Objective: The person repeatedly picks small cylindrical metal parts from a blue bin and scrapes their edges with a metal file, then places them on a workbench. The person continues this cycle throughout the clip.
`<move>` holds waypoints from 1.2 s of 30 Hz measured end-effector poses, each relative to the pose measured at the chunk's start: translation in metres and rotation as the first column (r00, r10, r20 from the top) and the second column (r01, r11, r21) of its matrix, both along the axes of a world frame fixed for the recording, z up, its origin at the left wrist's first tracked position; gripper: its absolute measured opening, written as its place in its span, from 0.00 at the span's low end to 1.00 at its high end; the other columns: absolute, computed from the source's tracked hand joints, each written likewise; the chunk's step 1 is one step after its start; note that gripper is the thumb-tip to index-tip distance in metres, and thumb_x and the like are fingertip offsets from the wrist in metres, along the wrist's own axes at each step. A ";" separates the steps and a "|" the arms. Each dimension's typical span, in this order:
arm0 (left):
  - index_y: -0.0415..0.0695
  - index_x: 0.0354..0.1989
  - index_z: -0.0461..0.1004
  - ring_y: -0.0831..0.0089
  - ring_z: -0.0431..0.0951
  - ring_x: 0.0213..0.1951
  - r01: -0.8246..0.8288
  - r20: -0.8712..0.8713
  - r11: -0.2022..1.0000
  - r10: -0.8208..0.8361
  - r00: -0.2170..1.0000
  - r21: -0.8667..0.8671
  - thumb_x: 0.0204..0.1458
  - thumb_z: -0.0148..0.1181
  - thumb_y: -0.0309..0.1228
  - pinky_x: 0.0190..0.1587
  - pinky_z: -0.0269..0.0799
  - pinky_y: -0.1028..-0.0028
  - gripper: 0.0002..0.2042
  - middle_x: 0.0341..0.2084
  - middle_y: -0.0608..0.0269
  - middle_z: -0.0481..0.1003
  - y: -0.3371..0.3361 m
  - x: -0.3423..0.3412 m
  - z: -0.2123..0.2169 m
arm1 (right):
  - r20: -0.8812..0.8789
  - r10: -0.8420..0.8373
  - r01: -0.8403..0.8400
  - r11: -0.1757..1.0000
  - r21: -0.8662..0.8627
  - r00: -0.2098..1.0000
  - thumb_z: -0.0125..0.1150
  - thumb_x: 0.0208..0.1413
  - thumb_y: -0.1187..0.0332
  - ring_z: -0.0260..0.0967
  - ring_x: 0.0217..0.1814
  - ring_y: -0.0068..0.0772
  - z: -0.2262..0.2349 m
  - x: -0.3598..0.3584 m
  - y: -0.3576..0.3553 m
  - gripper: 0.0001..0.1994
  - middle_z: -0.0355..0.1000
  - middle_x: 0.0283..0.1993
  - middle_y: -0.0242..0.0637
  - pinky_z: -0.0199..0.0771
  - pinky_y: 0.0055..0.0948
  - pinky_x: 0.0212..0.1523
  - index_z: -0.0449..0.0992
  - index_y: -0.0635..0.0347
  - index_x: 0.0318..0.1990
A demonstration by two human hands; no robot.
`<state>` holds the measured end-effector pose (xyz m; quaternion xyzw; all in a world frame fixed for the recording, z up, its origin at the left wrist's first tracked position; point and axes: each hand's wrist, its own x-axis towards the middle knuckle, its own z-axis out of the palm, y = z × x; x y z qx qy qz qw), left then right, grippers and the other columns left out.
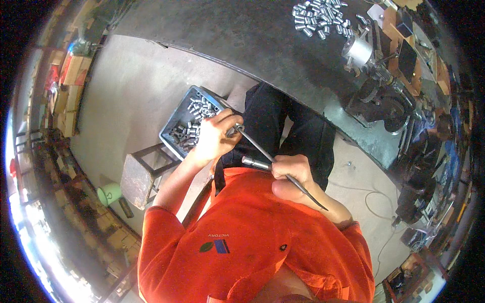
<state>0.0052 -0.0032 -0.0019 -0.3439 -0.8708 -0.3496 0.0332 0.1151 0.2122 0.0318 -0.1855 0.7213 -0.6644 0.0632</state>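
My left hand (220, 134) is closed around a small metal fitting (238, 129), mostly hidden by the fingers. Right at that fitting sits one end of a slim dark metal rod (258, 146). It slants across my lap and narrows to a curved point beyond my right hand (293, 169), whose fingers wrap round its middle. A shiny metal cylinder (256, 162) sticks out to the left from the same right hand, apparently held with the rod. Beside my left hand stands a blue bin (166, 132) with many small metal fittings (194, 118) in it.
On the dark worktable (212, 30) ahead lies a pile of shiny fittings (319, 16). A machine with a silver cylinder (357, 51) stands at its right. A wooden stool (137, 179) and a pale green cup (109, 194) are left; a cable (371, 202) trails over the floor at right.
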 end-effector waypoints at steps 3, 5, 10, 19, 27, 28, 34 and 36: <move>0.44 0.30 0.74 0.61 0.74 0.20 0.055 -0.026 0.998 -0.055 0.998 -0.015 0.29 0.64 0.22 0.21 0.68 0.68 0.14 0.22 0.61 0.68 0.002 -0.001 0.002 | 0.016 -0.007 0.008 1.000 -0.020 1.000 0.60 0.39 0.67 0.53 0.16 0.36 -0.001 -0.007 -0.005 0.15 0.54 0.17 0.37 0.50 0.33 0.17 0.57 0.59 0.17; 0.44 0.30 0.74 0.61 0.73 0.20 0.073 -0.012 0.997 -0.073 0.997 0.025 0.29 0.64 0.22 0.21 0.68 0.68 0.14 0.21 0.61 0.68 0.010 0.001 0.001 | -0.003 -0.021 0.021 1.000 -0.007 1.000 0.60 0.40 0.66 0.55 0.16 0.38 -0.008 -0.012 -0.009 0.15 0.55 0.17 0.37 0.52 0.34 0.17 0.58 0.59 0.17; 0.41 0.31 0.75 0.70 0.67 0.17 0.025 0.202 0.997 -0.039 0.979 0.071 0.31 0.64 0.22 0.19 0.61 0.73 0.13 0.19 0.62 0.65 0.013 -0.002 0.000 | -0.176 -0.034 0.061 0.987 0.148 0.984 0.60 0.40 0.67 0.59 0.17 0.45 -0.011 -0.013 -0.004 0.14 0.57 0.17 0.40 0.56 0.39 0.17 0.59 0.58 0.17; 0.38 0.30 0.75 0.87 0.64 0.20 -0.241 0.498 0.942 0.098 0.862 0.232 0.42 0.67 0.23 0.22 0.61 0.82 0.07 0.17 0.73 0.68 0.016 -0.044 -0.008 | -0.131 -0.105 0.114 0.992 0.062 0.986 0.60 0.38 0.70 0.55 0.15 0.40 -0.003 0.008 0.009 0.14 0.54 0.15 0.37 0.50 0.36 0.16 0.57 0.58 0.15; 0.36 0.33 0.77 0.78 0.72 0.21 0.071 0.211 0.997 -0.063 0.975 -0.030 0.43 0.68 0.38 0.26 0.68 0.73 0.17 0.18 0.59 0.74 0.108 -0.142 0.024 | -0.114 -0.157 0.165 0.984 0.067 0.981 0.56 0.35 0.76 0.55 0.14 0.37 -0.007 0.011 0.007 0.10 0.54 0.14 0.36 0.50 0.33 0.15 0.59 0.59 0.14; 0.36 0.33 0.77 0.76 0.74 0.21 0.117 0.099 0.992 -0.121 0.988 0.053 0.42 0.68 0.39 0.26 0.70 0.70 0.17 0.19 0.57 0.75 0.127 -0.161 0.015 | -0.113 -0.176 0.182 0.982 0.047 0.978 0.56 0.35 0.76 0.55 0.14 0.36 -0.005 0.012 0.008 0.10 0.54 0.14 0.36 0.50 0.33 0.15 0.59 0.59 0.14; 0.33 0.45 0.70 0.78 0.74 0.20 -0.140 0.560 0.830 -0.231 0.796 0.541 0.49 0.62 0.28 0.25 0.70 0.79 0.16 0.28 0.57 0.76 0.196 -0.202 0.043 | -0.026 -0.210 0.211 0.977 0.028 0.977 0.58 0.35 0.77 0.55 0.16 0.34 -0.008 0.017 0.013 0.11 0.55 0.16 0.36 0.51 0.32 0.17 0.59 0.59 0.15; 0.33 0.47 0.69 0.77 0.73 0.20 -0.105 0.545 0.831 -0.256 0.799 0.546 0.50 0.62 0.28 0.25 0.70 0.79 0.17 0.30 0.57 0.76 0.187 -0.206 0.050 | -0.031 -0.228 0.229 0.973 0.037 0.973 0.57 0.35 0.78 0.55 0.16 0.34 -0.006 0.014 0.019 0.11 0.55 0.15 0.36 0.50 0.32 0.17 0.59 0.60 0.15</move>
